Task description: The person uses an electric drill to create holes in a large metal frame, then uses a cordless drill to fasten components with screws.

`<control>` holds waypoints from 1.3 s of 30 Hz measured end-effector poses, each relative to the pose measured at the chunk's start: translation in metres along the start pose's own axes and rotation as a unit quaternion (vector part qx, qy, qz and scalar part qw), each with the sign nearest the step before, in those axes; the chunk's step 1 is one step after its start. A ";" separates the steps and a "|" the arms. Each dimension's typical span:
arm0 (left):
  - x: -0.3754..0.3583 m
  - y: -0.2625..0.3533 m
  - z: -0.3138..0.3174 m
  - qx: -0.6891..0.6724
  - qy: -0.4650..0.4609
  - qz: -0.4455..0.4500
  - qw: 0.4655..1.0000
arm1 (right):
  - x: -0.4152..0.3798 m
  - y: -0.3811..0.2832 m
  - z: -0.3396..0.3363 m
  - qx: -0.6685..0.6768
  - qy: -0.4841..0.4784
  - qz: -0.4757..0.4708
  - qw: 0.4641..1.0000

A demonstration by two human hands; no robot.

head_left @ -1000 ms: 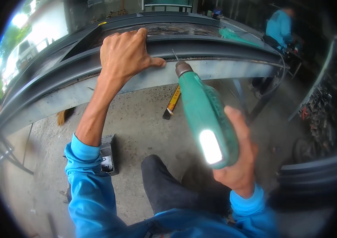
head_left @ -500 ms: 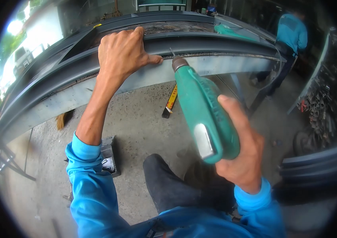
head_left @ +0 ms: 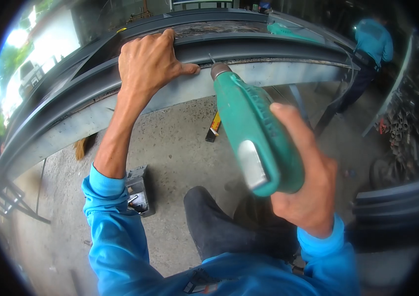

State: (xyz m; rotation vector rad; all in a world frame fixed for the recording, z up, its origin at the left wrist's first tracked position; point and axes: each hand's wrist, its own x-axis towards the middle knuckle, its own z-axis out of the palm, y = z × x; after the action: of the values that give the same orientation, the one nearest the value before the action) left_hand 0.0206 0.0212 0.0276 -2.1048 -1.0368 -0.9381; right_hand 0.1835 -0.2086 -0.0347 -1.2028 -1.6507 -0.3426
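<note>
A green power drill [head_left: 254,133] is in my right hand [head_left: 308,182], its handle wrapped by my fingers, the rest of the grip hidden below the body. Its thin drill bit [head_left: 211,57] points away from me at the front face of a dark metal frame bar [head_left: 249,49]; whether the tip touches is too small to tell. My left hand [head_left: 147,61] grips that same bar left of the bit, fingers hooked over its top edge and thumb stretched along the front.
Below the bar runs a pale metal beam [head_left: 179,93]. A second green tool [head_left: 283,30] lies on the frame. On the floor are a grey toolbox [head_left: 139,192], a yellow level [head_left: 214,127] and a broom [head_left: 80,148]. A person [head_left: 373,44] stands at right, near stacked pipes [head_left: 402,138].
The view has shifted slightly. Both hands stay nearly in place on the bar and the drill. At right, the other person's posture has changed a little.
</note>
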 end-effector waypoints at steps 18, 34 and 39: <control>0.001 0.000 0.001 0.005 0.016 0.010 1.000 | -0.009 0.001 0.002 -0.034 -0.020 -0.004 0.999; 0.002 -0.001 0.004 -0.001 0.000 0.007 1.000 | -0.014 0.017 -0.009 0.029 -0.038 0.074 0.996; 0.003 -0.001 0.004 -0.009 -0.004 0.009 1.000 | -0.031 0.019 0.007 0.048 -0.017 0.081 0.995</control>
State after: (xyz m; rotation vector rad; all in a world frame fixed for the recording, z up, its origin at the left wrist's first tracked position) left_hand 0.0219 0.0256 0.0280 -2.1302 -1.0144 -0.9342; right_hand 0.1942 -0.2119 -0.0703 -1.2667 -1.5674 -0.1411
